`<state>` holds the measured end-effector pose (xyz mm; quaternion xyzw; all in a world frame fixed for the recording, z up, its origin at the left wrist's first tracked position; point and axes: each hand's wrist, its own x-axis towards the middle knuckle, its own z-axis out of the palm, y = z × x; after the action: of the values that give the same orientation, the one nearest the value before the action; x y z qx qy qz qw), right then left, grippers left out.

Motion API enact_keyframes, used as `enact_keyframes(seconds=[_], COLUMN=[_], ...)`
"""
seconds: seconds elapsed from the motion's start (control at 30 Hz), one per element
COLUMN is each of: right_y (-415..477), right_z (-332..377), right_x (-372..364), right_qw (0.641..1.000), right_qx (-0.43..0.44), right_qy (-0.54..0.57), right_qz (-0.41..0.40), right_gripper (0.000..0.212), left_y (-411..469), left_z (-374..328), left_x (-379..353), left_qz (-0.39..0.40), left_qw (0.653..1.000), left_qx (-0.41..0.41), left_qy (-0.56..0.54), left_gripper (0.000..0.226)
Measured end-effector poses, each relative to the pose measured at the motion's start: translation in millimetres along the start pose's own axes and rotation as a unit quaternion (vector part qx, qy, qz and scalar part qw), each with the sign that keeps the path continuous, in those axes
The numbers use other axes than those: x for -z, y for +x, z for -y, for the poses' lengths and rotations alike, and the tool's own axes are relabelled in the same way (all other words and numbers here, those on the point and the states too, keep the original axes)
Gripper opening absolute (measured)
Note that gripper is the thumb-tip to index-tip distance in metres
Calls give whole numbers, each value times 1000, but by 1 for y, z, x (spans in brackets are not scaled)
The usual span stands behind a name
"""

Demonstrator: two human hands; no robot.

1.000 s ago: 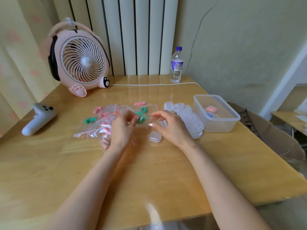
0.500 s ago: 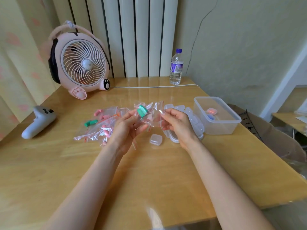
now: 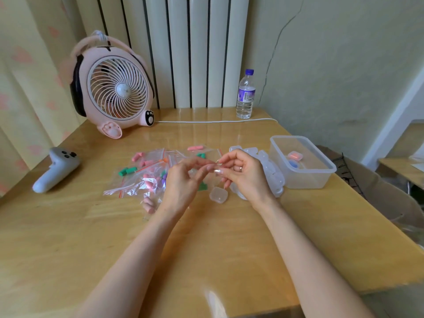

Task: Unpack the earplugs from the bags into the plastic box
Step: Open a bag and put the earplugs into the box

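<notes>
— What are the fingers doing?
— The left hand [image 3: 183, 182] and right hand [image 3: 245, 177] meet above the middle of the worktop [image 3: 229, 249]. Their fingers are curled, pinching a clear bag [image 3: 215, 166] between them.
— And the box [image 3: 307, 180]?
— By the right edge, apart from the hands. More bags [image 3: 137, 187] with earplugs [image 3: 137, 156] lie left of centre.

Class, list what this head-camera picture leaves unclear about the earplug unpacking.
Head view, held bag: contents hidden by the left hand and right hand pinching it.
Head view, box: the pink item and blue item inside are too small to identify.
Head view, bottle: label too small to read.
</notes>
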<state>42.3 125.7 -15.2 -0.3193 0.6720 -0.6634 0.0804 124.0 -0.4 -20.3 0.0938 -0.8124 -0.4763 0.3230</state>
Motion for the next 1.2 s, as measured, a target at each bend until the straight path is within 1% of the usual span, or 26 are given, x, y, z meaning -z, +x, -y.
enact_keyframes(seconds=[0.13,0.2,0.3,0.4,0.53,0.7,0.87,1.1,1.2], right_y=[0,0,0,-2,-3,-4,-4,-5,-6], right_z=[0,0,2,5,7,5,4,-1,-4], right_x=[1,2,3,2,2,0,0,-2,-3], right_qw=[999,998,999,999,998,996,996,993,990], right_qx=[24,37,41,41,37,46,54,61,66], right_qy=[-17,-34,-23,3,5,2,-28,-90,-118], right_qz=[-22,-29,-3,33,51,80,73,47,32], right_gripper=[23,25,28,30,35,37,35,29,25], left_y=[2,3,3,3,2,3,4,5,3], left_z=[-1,-1,-3,-3,-2,0,3,4,1], left_x=[3,3,4,6,6,6,4,3,2], left_qz=[21,33,48,52,46,-6,4,4,27], left_qw=[1000,997,986,980,979,981,983,985,986], left_qx=[10,38,74,95,102,110,112,113,87], left_qy=[-20,-62,-138,-169,-168,-159,-143,-132,-143], left_gripper=[11,9,7,5,7,28,34,36,28])
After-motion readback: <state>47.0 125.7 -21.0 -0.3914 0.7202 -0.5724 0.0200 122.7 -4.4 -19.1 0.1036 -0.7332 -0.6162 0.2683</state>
